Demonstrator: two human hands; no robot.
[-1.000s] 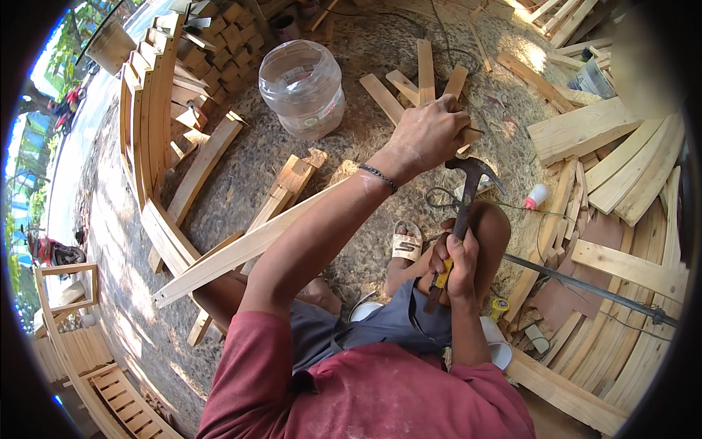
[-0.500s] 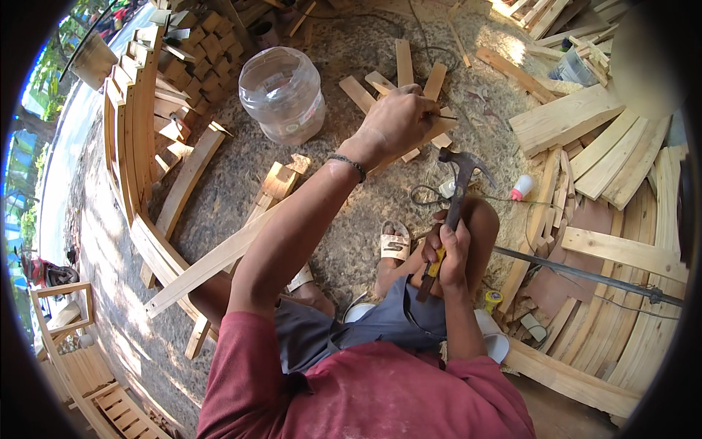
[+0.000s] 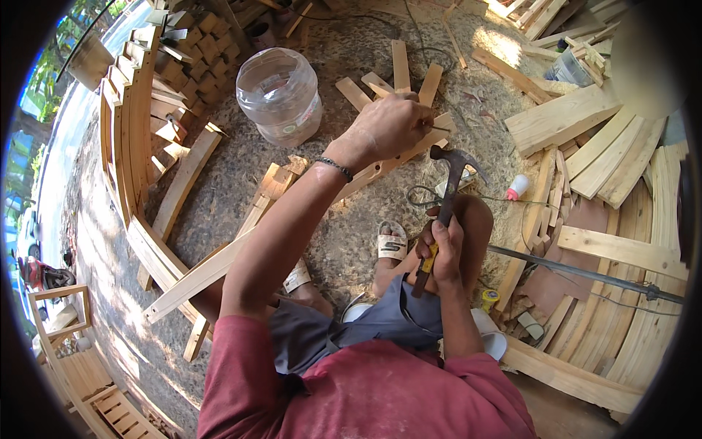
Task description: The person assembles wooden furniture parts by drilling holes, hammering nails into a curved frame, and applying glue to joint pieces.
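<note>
My left hand point(image 3: 391, 128), a dark bracelet at its wrist, is closed with its fingers pinched on a thin dark nail point(image 3: 442, 129). The nail's end sticks out to the right over the end of a long pale wooden plank point(image 3: 201, 276). That plank runs from lower left to centre, partly hidden by my left forearm. Over my right knee, my right hand point(image 3: 443, 245) is wrapped around the handle of a claw hammer point(image 3: 452, 175), its dark head up and a yellow part showing below my fingers. Several short wooden pieces point(image 3: 401, 66) fan out beyond my left hand.
A clear plastic tub point(image 3: 279, 95) stands beyond my left forearm. Curved boards point(image 3: 128, 139) are stacked at the left. Planks point(image 3: 614, 329) and a metal bar point(image 3: 585, 274) lie at the right. A white-and-red bottle point(image 3: 518, 187) and a cord lie near my right knee.
My left hand has shifted slightly down and left, and the nail now points more level over the plank. The hammer has moved slightly left in my right hand.
</note>
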